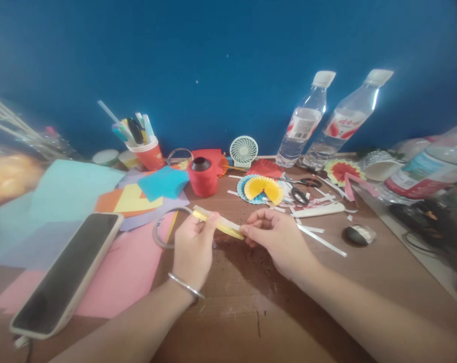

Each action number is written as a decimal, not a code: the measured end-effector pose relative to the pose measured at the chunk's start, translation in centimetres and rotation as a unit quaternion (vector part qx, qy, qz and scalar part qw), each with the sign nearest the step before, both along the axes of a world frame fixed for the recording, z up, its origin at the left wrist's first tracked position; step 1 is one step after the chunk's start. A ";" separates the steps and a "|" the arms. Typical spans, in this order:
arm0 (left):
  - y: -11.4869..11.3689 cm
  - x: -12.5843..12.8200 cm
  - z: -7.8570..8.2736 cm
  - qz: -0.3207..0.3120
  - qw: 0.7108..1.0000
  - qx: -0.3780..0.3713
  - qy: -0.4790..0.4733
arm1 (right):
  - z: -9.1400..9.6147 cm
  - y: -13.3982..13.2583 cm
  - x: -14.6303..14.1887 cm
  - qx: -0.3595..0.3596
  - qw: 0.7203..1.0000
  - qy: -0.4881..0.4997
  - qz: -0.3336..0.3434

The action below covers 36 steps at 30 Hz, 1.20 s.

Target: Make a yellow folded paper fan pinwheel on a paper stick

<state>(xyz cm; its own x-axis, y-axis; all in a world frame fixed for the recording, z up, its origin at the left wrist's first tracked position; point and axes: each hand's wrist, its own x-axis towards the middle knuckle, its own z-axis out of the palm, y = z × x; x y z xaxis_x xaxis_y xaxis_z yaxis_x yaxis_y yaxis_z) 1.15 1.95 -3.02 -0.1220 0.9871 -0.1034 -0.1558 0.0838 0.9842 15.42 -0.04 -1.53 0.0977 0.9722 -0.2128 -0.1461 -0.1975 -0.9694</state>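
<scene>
A narrow yellow paper strip (pixel 232 232) with a whitish band along its upper side stretches between my hands, above the brown table. My left hand (pixel 193 247), with a silver bangle on the wrist, pinches it towards its left end, thumb on top. At the right end, the thumb and fingertips of my right hand (pixel 279 237) close on the strip; its other fingers are curled. Just behind my left hand lies a roll of tape (pixel 158 231), partly hidden by that hand. Beyond the strip rests a yellow and blue pleated paper rosette (pixel 245 190).
A phone (pixel 67 272) lies on coloured paper sheets (pixel 126 262) at left. Behind stand a red cup of pens (pixel 151 155), a red container (pixel 203 181), a small fan (pixel 243 151) and water bottles (pixel 300 123). Scissors (pixel 299 195), a white-handled cutter (pixel 319 209) and paper scraps lie right.
</scene>
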 end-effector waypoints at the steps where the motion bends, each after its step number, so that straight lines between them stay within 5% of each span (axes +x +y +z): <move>1: 0.0 0.0 0.0 -0.004 1.000 -0.002 -0.003 | -0.1 0.0 0.0 -0.001 1.000 0.007 0.002; 11: -0.2 0.6 0.8 -0.098 0.985 -0.042 -0.134 | -0.7 0.0 -0.2 0.022 0.999 0.022 -0.006; 36: -0.3 0.4 0.4 -0.125 0.990 -0.031 -0.059 | -0.8 0.3 0.1 0.035 0.999 -0.026 0.004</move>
